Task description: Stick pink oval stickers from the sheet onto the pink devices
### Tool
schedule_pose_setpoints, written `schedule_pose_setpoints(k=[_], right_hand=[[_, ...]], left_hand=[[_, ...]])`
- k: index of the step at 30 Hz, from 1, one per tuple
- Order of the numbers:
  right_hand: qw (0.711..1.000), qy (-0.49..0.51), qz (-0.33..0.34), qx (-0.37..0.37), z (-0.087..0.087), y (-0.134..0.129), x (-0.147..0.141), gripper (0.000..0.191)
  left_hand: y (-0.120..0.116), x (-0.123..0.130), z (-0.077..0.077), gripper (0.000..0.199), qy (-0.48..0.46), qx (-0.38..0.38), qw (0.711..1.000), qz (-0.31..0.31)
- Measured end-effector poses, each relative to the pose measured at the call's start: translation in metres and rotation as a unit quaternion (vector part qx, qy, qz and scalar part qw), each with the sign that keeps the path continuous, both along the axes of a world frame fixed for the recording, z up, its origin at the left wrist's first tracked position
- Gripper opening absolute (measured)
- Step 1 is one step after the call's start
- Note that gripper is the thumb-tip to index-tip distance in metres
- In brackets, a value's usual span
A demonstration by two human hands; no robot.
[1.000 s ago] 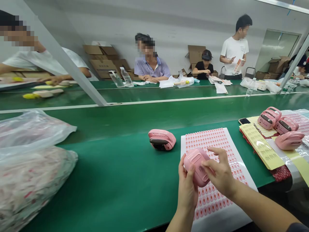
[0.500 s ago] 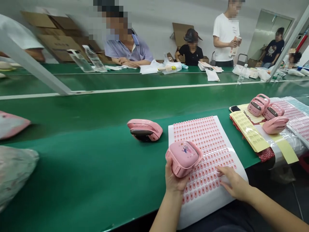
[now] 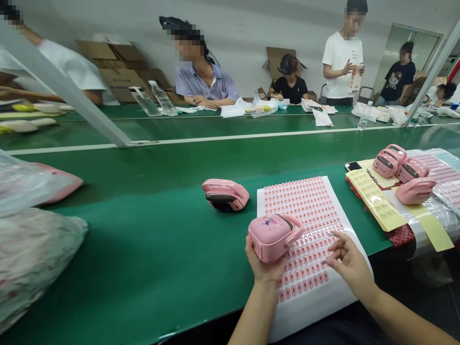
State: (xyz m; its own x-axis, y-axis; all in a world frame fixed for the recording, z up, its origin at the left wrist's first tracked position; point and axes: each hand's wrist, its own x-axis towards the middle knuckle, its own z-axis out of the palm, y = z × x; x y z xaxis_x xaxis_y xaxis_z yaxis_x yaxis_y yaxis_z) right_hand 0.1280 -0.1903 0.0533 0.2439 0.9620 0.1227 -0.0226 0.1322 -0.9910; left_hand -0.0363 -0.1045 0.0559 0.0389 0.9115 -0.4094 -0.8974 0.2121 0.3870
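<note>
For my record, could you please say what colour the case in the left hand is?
Pink case, head view.

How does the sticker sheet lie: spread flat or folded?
Spread flat: the white sheet of pink stickers lies open on the green conveyor belt, with no fold across its rows.

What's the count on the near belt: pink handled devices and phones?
Pink handled devices: 5 (one in the left hand, one lying on the green belt, three grouped at its right end)
Phones: 1
Total: 6
</note>
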Motion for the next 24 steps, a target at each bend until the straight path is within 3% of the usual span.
schedule_pose_setpoints(k=[4,8,18,24], right_hand=[[0.981,0.192,-0.031,0.007,0.037,0.034,-0.032,0.05],[0.972,0.233,-0.016,-0.001,0.045,0.047,-0.054,0.055],[0.982,0.185,-0.035,0.027,0.039,0.046,-0.063,0.049],[0.991,0.04,-0.061,0.116,0.031,0.045,-0.062,0.041]], left_hand=[[-0.01,0.01,0.008,0.037,-0.035,-0.016,0.999,0.005],[-0.019,0.019,0.015,0.042,-0.054,0.011,0.998,0.007],[-0.023,0.023,0.012,0.043,-0.078,0.008,0.996,0.034],[-0.024,0.024,0.017,0.048,-0.091,-0.019,0.995,0.042]])
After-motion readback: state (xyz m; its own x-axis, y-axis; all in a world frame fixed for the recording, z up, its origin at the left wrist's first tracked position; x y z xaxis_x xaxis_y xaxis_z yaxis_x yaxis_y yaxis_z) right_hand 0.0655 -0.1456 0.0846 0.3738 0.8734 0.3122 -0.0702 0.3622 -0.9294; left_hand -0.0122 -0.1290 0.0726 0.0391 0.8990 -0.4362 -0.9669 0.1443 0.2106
